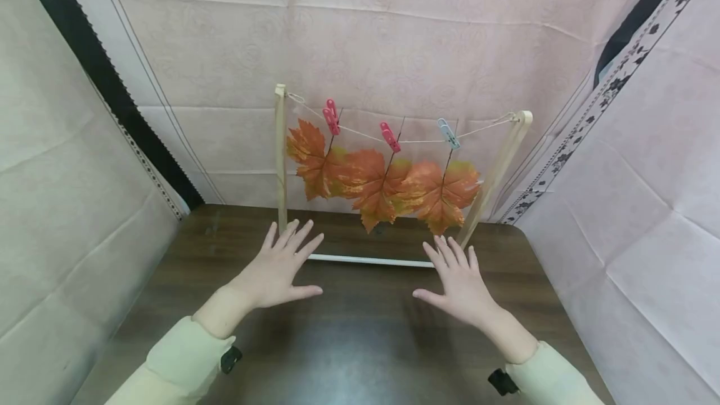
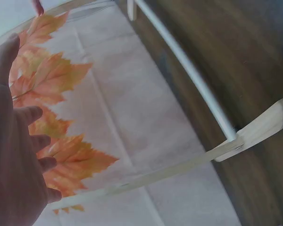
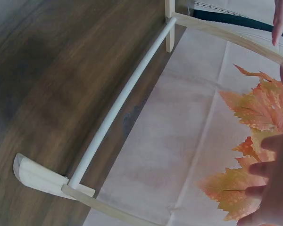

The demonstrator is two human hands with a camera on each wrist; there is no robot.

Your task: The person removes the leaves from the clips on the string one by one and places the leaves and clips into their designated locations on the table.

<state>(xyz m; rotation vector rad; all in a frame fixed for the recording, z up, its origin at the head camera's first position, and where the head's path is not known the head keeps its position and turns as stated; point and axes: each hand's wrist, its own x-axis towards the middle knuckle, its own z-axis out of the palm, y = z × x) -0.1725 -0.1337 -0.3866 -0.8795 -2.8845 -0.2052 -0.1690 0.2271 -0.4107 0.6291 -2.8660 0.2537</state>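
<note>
Three orange maple leaves hang in a row from a string on a small wooden rack: a left leaf [image 1: 316, 164], a middle leaf [image 1: 372, 185] and a right leaf [image 1: 441, 195]. Two pink clothespins, one at the left [image 1: 331, 116] and one in the middle [image 1: 390, 137], and a light blue clothespin [image 1: 448, 134] clip their stems to the string. My left hand [image 1: 275, 270] is spread in front of the rack's left post [image 1: 281, 155], holding nothing. Fingers apart, my right hand [image 1: 458, 280] hovers before the right post [image 1: 495, 177], also holding nothing.
A white bar [image 1: 371, 260] joins the rack's feet low on the dark wooden table [image 1: 360, 330]. One wooden foot [image 2: 259, 129] shows in the left wrist view, another foot [image 3: 42, 176] in the right. Pale cloth [image 1: 360, 49] hangs behind and on both sides.
</note>
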